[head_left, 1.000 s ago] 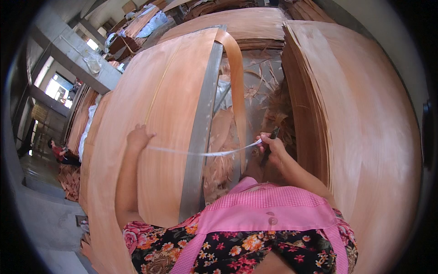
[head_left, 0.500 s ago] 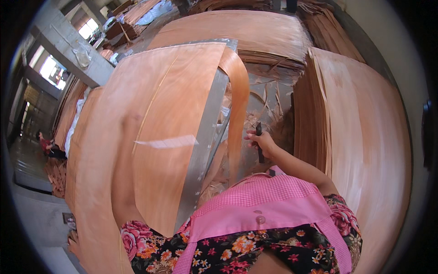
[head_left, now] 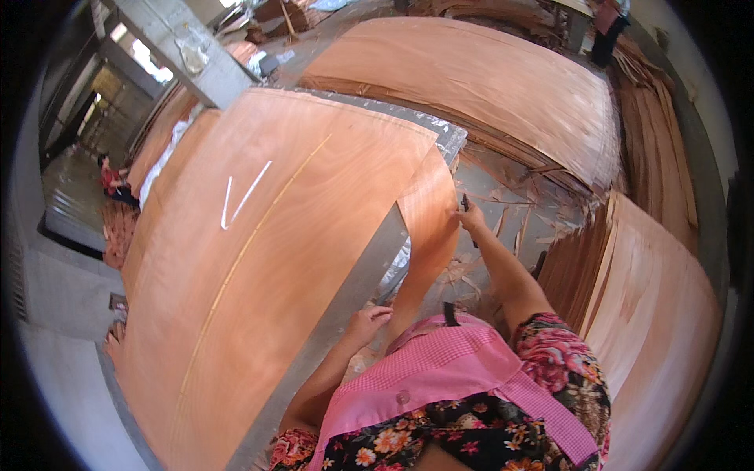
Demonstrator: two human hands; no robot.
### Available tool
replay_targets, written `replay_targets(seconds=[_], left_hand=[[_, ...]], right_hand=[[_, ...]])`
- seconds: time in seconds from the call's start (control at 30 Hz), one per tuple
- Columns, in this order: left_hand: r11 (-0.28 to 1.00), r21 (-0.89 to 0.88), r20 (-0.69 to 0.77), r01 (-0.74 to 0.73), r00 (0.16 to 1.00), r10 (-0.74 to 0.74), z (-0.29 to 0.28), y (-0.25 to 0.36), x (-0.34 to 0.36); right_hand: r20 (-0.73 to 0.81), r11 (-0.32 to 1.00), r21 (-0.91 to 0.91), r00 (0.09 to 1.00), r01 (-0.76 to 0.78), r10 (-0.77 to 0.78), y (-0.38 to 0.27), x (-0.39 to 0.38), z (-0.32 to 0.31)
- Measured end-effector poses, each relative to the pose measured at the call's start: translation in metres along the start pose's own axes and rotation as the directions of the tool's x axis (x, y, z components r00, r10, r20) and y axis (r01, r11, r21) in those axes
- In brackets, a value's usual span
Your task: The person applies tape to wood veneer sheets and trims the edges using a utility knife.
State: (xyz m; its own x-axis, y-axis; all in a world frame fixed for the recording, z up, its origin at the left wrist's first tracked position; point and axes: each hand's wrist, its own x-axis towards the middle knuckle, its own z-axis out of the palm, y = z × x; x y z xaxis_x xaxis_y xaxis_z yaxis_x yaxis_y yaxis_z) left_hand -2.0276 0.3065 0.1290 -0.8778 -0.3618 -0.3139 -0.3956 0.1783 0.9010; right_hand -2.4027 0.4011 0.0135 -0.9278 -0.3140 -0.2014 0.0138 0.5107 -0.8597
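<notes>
Strip [head_left: 430, 213]: immediately left of the right hand [head_left: 471, 217], contact unclear; lower end hidden by apron [head_left: 428, 353]. Right hand: gripping dark tool [head_left: 465, 202]. Left hand [head_left: 369, 323]: half-curled, contents indeterminable. Tape [head_left: 248, 195], earlier at right hand, now lies bent beyond left hand.

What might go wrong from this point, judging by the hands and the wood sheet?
The dark tool in the right hand is close to the curved wood strip and could nick it. That strip bends down beside the table, so it might crack along the curve. The white strip, bent on the wood sheet, may slip.
</notes>
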Motion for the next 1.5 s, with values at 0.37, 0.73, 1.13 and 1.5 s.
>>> replay_targets(seconds=[0.37,0.73,1.13,1.5], left_hand=[[0.972,0.044,0.136,-0.232,0.965,0.224,0.046,0.065,-0.005],[0.913,-0.391,-0.795,0.114,0.458,-0.398,0.095,-0.002,-0.009],[-0.145,0.153,-0.944,-0.978,-0.101,-0.315,0.108,-0.066,-0.309],[0.804,0.116,-0.895,-0.584,-0.412,-0.169,-0.145,-0.054,-0.622]], right_hand=[[0.785,0.884,0.347,0.613,-0.314,-0.090,-0.183,-0.140,-0.093],[0.436,0.473,0.869,0.229,0.145,-0.871,-0.387,-0.236,-0.057],[0.813,0.595,0.540,0.185,-0.595,-0.552,-0.447,0.029,-0.097],[0.267,0.693,0.705,0.848,0.151,-0.457,-0.294,0.150,0.097]])
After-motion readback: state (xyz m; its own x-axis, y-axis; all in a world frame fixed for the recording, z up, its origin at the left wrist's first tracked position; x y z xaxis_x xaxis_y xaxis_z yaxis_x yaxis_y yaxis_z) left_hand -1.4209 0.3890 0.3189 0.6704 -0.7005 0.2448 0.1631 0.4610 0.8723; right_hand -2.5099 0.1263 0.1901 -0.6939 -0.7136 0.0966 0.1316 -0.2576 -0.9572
